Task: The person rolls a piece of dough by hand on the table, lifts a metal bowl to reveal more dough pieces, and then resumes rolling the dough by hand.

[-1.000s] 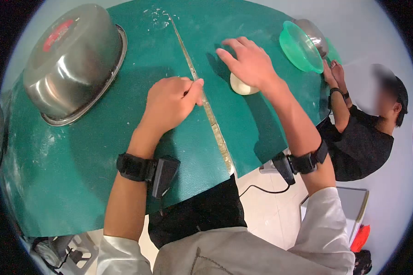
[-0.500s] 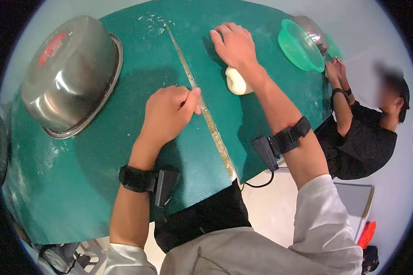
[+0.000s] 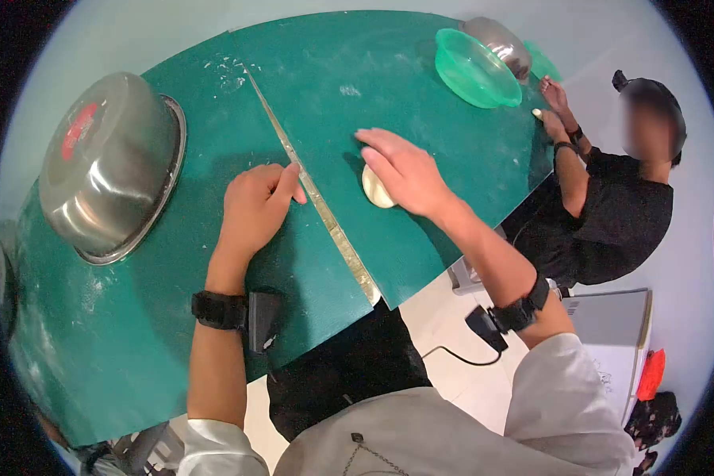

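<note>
Pale dough [image 3: 375, 189] under right hand's [image 3: 404, 173] fingers [image 3: 382, 155]

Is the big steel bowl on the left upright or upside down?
Upside down: the steel bowl shows its rounded base with a red sticker, rim flat on the green table.

I can read no text, number or brand anywhere in view. The one candidate is a red label [image 3: 77, 131] on the upturned base of the steel bowl [image 3: 107, 163] at the upper left of the frame; it shows only as a red patch, its lettering (if it carries any) too small and skewed to make out. The black bands on my wrists show no legible marking.
</note>
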Action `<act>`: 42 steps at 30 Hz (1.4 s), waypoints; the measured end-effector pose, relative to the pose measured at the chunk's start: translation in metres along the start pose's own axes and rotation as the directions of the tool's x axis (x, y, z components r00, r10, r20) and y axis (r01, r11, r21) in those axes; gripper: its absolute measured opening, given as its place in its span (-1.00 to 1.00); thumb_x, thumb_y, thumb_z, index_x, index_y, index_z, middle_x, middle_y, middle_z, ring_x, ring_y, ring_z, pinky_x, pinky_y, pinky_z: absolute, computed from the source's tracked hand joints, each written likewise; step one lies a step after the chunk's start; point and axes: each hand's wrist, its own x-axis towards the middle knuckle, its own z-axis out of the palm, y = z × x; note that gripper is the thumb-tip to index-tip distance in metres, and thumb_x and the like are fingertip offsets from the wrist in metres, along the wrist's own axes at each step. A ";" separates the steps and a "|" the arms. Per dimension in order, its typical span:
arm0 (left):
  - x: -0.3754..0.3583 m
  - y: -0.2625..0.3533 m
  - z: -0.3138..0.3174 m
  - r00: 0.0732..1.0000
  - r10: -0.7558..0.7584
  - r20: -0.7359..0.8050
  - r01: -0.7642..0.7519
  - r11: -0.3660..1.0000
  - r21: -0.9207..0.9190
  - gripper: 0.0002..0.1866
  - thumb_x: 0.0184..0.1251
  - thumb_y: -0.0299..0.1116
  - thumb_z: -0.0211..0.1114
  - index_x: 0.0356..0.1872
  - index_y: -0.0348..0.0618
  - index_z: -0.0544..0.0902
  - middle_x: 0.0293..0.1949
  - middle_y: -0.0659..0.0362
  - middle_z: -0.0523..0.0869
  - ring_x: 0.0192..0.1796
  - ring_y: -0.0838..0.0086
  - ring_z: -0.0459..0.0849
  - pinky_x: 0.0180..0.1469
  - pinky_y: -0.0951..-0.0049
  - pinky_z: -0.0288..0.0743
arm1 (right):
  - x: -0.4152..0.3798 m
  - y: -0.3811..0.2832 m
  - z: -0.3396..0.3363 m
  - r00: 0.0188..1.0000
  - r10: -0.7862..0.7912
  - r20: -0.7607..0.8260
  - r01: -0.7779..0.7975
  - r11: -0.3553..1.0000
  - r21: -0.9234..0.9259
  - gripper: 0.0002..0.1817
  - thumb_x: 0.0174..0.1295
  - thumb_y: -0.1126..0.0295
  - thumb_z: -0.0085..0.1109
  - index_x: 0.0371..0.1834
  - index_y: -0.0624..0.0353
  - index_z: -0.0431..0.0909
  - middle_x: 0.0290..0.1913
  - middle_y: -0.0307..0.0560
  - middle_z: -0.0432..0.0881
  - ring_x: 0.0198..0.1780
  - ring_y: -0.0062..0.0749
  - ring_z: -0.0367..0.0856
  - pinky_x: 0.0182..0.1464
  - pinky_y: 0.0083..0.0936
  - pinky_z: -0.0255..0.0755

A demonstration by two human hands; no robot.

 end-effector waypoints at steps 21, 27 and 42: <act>0.003 -0.004 0.005 0.999 0.011 -0.038 -0.013 0.998 -0.062 -0.51 0.59 -0.12 0.10 -0.51 -0.19 0.72 -0.52 0.16 0.69 -0.41 0.44 0.62 -0.27 0.39 0.42 | -0.037 -0.052 -0.003 0.960 0.279 -0.031 -0.280 0.946 -0.163 -0.09 0.47 -0.11 0.00 0.51 0.58 0.09 0.50 0.56 0.21 0.55 0.31 0.20 0.56 0.02 0.07; 0.001 -0.007 0.004 0.998 -0.012 -0.055 0.003 0.988 -0.157 -0.53 0.56 -0.13 0.10 -0.56 -0.12 0.72 -0.52 0.09 0.66 -0.39 0.19 0.65 -0.26 0.22 0.44 | 0.031 -0.022 0.016 0.943 0.282 -0.179 -0.319 0.918 -0.236 -0.08 0.46 -0.19 -0.07 0.56 0.44 0.09 0.54 0.40 0.23 0.58 0.21 0.18 0.56 0.10 0.04; 0.003 -0.001 0.001 0.999 -0.027 0.018 0.027 1.000 -0.002 -0.55 0.60 -0.20 0.11 -0.54 -0.15 0.71 -0.53 0.14 0.64 -0.40 0.31 0.64 -0.25 0.32 0.44 | 0.144 0.033 0.048 0.926 -0.023 -0.376 -0.143 0.901 -0.409 -0.30 0.47 -0.07 -0.06 0.44 0.29 0.35 0.45 0.24 0.40 0.53 0.07 0.26 0.55 0.10 0.01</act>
